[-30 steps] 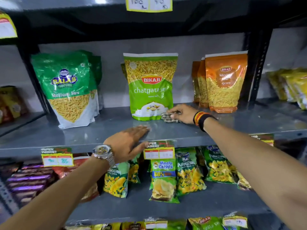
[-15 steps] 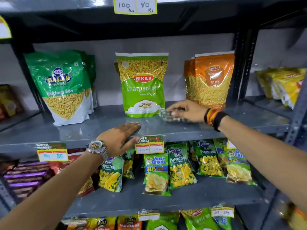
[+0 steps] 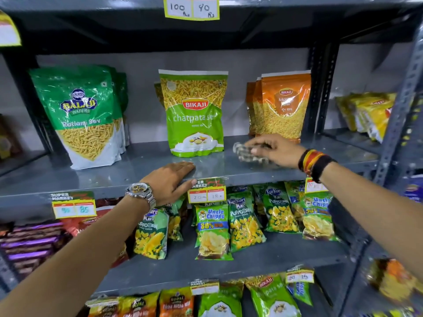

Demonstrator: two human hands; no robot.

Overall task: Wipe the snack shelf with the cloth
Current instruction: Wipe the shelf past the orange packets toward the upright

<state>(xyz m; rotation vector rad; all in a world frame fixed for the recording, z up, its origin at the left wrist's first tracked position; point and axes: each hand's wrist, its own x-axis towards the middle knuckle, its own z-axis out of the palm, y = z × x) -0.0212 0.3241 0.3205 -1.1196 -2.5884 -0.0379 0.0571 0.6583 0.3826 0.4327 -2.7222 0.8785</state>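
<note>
- The right hand [image 3: 272, 152] is gripping the cloth [image 3: 248, 153] on the snack shelf [image 3: 137, 167], now just before the orange packets [image 3: 282, 108], having slid rightward from the green Bikaji bag [image 3: 194, 113].
- The left hand [image 3: 170, 181] is staying flat and empty on the shelf edge.

green Balaji bag [image 3: 84, 115], Bikaji packet [image 3: 194, 113], orange pouches [image 3: 281, 106], price tag [image 3: 191, 6]

Bright overhead light; edges warp, right hand [image 3: 273, 151] motion-blurred.

Grey shelf [image 3: 142, 167]; mottled grey-white cloth [image 3: 248, 154]; green-and-white Balaji bag [image 3: 84, 115]; light-green Bikaji bag [image 3: 194, 113]; orange bags [image 3: 283, 106].
</note>
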